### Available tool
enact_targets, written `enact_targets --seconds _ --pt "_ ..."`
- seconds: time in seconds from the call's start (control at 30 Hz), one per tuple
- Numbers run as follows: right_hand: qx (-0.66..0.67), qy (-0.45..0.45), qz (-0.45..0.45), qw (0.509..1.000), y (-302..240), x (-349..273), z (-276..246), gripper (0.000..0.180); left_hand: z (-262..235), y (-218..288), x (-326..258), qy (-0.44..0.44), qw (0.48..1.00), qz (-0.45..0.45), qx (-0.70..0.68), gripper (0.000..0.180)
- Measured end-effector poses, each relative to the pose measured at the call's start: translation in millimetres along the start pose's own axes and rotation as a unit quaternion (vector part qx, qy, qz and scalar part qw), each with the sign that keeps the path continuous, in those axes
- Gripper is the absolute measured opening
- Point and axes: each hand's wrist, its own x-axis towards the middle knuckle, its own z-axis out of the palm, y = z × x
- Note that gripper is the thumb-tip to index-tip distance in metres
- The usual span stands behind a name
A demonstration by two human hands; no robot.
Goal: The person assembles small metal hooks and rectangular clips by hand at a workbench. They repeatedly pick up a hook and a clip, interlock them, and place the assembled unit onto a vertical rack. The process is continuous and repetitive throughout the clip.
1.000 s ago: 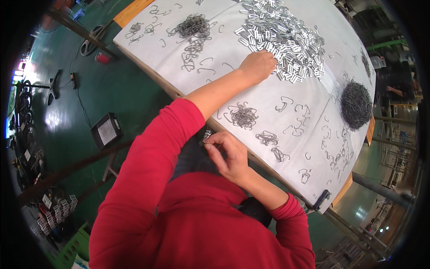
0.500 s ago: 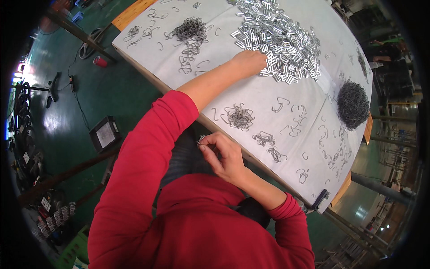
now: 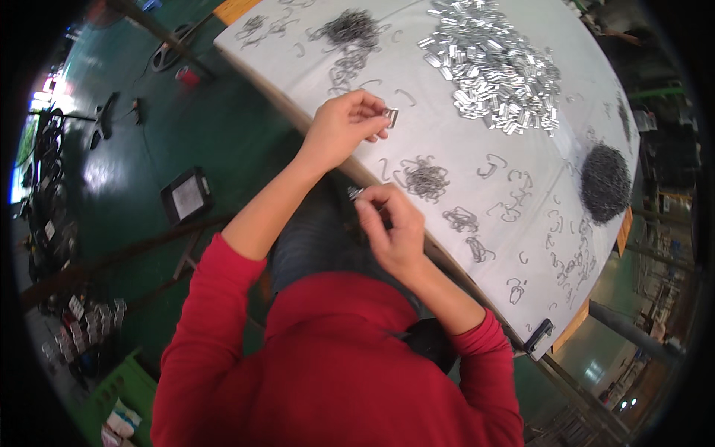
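Note:
Between the thumb and fingertips of my left hand (image 3: 344, 131) is a small shiny metal slide buckle (image 3: 391, 118), held just above the table's near edge. My right hand (image 3: 396, 227) is pinched beside that edge, lower and closer to my body. A cluster of small metal pieces (image 3: 355, 193) sticks out at its fingertips; their exact kind is too small to make out. On the white-covered table (image 3: 447, 138), a large heap of similar slotted buckles (image 3: 499, 71) lies beyond my hands. A small pile of bent wire hooks (image 3: 426, 179) is close to my right hand.
More wire hooks form a dark pile (image 3: 350, 28) at the far left and a dense round mound (image 3: 605, 183) at the right. Loose hooks lie scattered between. A dark clip (image 3: 539, 339) grips the table's near right corner. A black tray (image 3: 186, 195) is on the green floor.
My left hand has come back from the buckle heap toward my right hand, now with a buckle in its fingers. My right hand keeps its pinch. The whole view has shifted slightly.

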Motion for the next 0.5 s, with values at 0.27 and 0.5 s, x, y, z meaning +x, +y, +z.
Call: enact_targets --seconds 0.27,0.5 --pt "-0.005 0.011 0.022 1.0 4 6 14 0.006 -10 14 -97 0.11 0.989 -0.032 -0.091 0.015" --pt "-0.053 0.023 0.019 0.998 3 8 27 0.005 -8 20 -112 0.146 0.989 0.011 -0.017 0.012"
